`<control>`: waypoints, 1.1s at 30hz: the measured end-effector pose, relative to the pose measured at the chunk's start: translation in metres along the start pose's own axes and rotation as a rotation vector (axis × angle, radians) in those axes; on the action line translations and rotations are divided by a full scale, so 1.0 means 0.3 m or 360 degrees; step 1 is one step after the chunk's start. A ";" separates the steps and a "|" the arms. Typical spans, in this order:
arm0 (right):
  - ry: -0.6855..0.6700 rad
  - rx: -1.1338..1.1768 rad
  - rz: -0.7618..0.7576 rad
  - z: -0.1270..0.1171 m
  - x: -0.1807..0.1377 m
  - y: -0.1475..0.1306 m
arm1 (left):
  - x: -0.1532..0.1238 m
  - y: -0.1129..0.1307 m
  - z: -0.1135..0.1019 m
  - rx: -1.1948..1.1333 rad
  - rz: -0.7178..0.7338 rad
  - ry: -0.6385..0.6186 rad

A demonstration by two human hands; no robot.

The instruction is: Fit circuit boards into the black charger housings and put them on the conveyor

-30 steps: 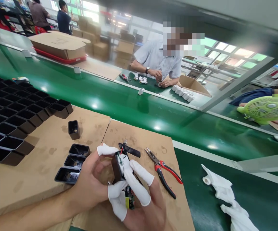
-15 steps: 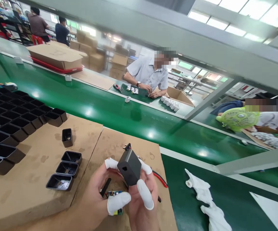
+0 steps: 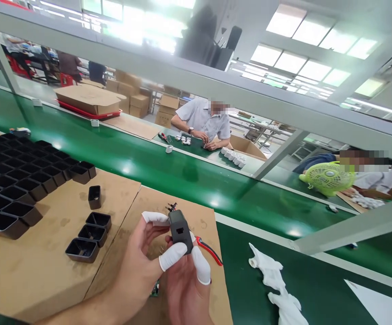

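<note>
Beyond the left hand (image 3: 140, 264) and right hand (image 3: 189, 286), a bright room (image 3: 252, 20) is fronted by a green belt (image 3: 128, 164); beneath them, cardboard sheets (image 3: 152, 201) are laid. By both hands, capped with white finger cots (image 3: 173, 256), a black case (image 3: 178, 220) is clasped between them, its long axis slanted from the left forefinger down toward the right thumb, its slot (image 3: 180, 230) turned back toward the wearer; whether lettering is borne cannot be told

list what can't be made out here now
Head view:
Black boxy plastic case: inside turned away from camera.
Red curved tool handle: far end hidden behind case and right hand.
Green circuit board: partly covered by left hand.
White crumpled cloth: cut off by bottom edge.
</note>
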State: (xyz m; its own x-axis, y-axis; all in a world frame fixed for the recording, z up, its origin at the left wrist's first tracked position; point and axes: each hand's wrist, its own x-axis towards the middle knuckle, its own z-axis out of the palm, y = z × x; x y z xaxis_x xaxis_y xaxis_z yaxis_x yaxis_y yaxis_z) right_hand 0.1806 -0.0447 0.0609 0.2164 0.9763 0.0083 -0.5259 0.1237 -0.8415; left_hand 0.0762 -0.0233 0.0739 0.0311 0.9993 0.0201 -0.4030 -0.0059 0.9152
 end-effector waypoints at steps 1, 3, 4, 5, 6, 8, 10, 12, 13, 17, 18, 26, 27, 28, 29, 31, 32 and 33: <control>-0.0030 -0.0001 -0.0013 0.001 0.000 -0.001 | 0.000 0.006 0.005 -0.0056 -0.0003 -0.0014; -0.0091 -0.0050 -0.0054 0.000 0.004 0.001 | 0.006 0.022 0.009 -0.0168 -0.0016 -0.0064; -0.0109 -0.0121 -0.0097 -0.002 0.008 0.003 | 0.012 0.031 0.006 -0.0210 -0.0025 -0.0096; -0.0126 -0.0266 -0.0165 -0.007 0.014 0.005 | 0.020 0.039 0.001 -0.0235 -0.0034 -0.0132; -0.0142 -0.0468 -0.0250 -0.013 0.022 0.006 | 0.029 0.046 -0.006 -0.0246 -0.0039 -0.0157; -0.0151 -0.0913 -0.0429 -0.033 0.045 0.001 | 0.052 0.052 -0.029 -0.0229 -0.0029 -0.0156; -0.0121 -0.1250 -0.0534 -0.058 0.075 -0.019 | 0.081 0.050 -0.057 -0.0164 -0.0002 -0.0102; -0.0098 -0.1452 -0.0557 -0.086 0.107 -0.052 | 0.111 0.043 -0.088 -0.0085 0.0018 -0.0054; -0.0123 -0.1575 -0.0548 -0.100 0.121 -0.072 | 0.125 0.039 -0.104 -0.0049 0.0017 -0.0050; -0.0446 -0.2119 -0.0342 -0.146 0.141 -0.134 | 0.160 0.020 -0.161 0.0010 -0.0061 -0.0089; -0.0524 -0.2235 -0.0276 -0.153 0.137 -0.138 | 0.164 0.014 -0.172 0.0016 -0.0091 -0.0099; -0.0605 -0.2742 -0.0066 -0.154 0.121 -0.100 | 0.184 -0.049 -0.228 0.0032 -0.0279 -0.0148; -0.0584 -0.2734 -0.0077 -0.149 0.126 -0.106 | 0.185 -0.053 -0.233 0.0036 -0.0290 -0.0151; -0.0554 -0.2679 -0.0115 -0.143 0.130 -0.116 | 0.184 -0.057 -0.238 0.0039 -0.0299 -0.0153; -0.0518 -0.2568 -0.0174 -0.135 0.132 -0.128 | 0.183 -0.061 -0.244 0.0044 -0.0307 -0.0153; -0.0440 -0.2214 -0.0350 -0.113 0.128 -0.151 | 0.179 -0.072 -0.253 0.0062 -0.0305 -0.0119; -0.0405 -0.2026 -0.0443 -0.102 0.123 -0.160 | 0.176 -0.079 -0.256 0.0075 -0.0294 -0.0092; -0.0380 -0.1876 -0.0525 -0.090 0.115 -0.165 | 0.173 -0.086 -0.259 0.0092 -0.0280 -0.0068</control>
State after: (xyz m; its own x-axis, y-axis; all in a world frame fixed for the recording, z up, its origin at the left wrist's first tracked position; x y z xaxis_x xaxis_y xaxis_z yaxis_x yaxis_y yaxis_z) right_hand 0.2364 -0.0220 0.0884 -0.0220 0.9521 0.3049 0.6093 0.2546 -0.7510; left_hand 0.0172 0.0316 0.0202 0.1358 0.9826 -0.1264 -0.3344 0.1656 0.9278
